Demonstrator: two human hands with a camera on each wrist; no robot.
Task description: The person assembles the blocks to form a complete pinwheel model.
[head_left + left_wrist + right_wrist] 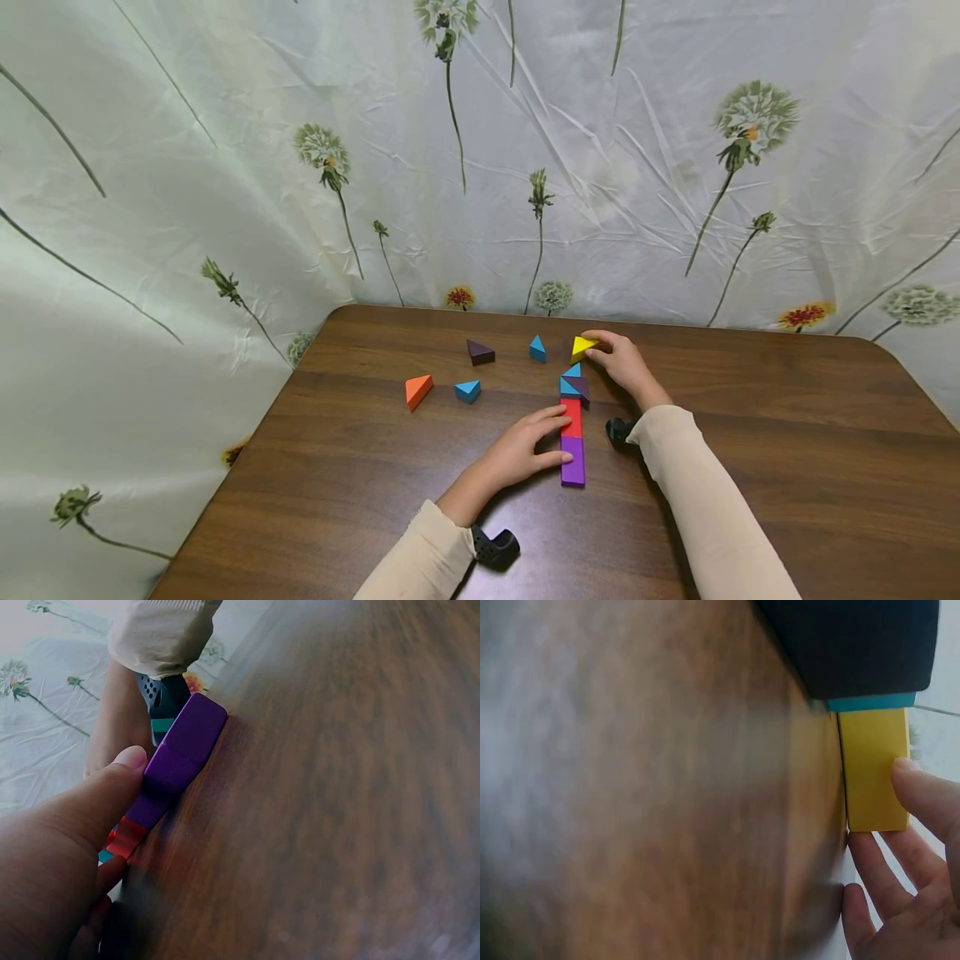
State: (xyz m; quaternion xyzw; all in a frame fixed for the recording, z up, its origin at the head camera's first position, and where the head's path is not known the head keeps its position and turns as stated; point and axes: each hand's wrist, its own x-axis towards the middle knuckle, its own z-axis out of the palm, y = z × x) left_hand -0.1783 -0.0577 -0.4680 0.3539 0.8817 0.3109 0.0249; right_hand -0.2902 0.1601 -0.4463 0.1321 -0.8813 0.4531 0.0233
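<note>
A flower-printed cloth (600,167) is backing the brown table (772,442), where we are watching a right hand (621,360) pinching a yellow block (580,348) near the far edge, just beyond a blue block (573,371). The left hand (517,450), thumb and fingers apart, is touching a red block (573,418) and a purple block (573,473). Plain wood is stretching rightward from the right sleeve (705,492) to the table's side edge.

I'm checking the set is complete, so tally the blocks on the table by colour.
Blue blocks: 4
Dark, near-black blocks: 2
Yellow block: 1
Orange block: 1
Red block: 1
Purple block: 1
Total: 10 blocks in view
</note>
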